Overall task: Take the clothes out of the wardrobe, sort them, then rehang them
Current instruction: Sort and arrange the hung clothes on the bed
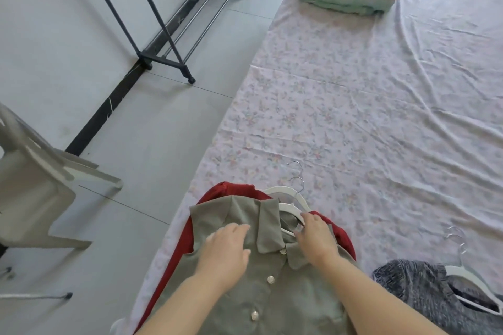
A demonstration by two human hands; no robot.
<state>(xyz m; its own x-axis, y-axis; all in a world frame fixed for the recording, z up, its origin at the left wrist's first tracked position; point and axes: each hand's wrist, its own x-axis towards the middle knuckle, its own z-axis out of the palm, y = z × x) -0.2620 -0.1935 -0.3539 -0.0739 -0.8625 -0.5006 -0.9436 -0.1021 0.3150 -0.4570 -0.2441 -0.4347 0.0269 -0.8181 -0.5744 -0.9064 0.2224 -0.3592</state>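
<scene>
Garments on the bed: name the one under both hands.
The grey-green buttoned shirt, lying over the red garment; the dark speckled knit lies apart, untouched.

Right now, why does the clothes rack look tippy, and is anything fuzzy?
Head view: the wide lens likely tilts the clothes rack and the chair near the edges; head view: the left hand on the grey shirt looks slightly smeared; head view: soft, even light, faint shadows, tiny glints on the buttons.

The shirt (245,294) lies atop another garment (215,194) on the bed (353,117).
</scene>
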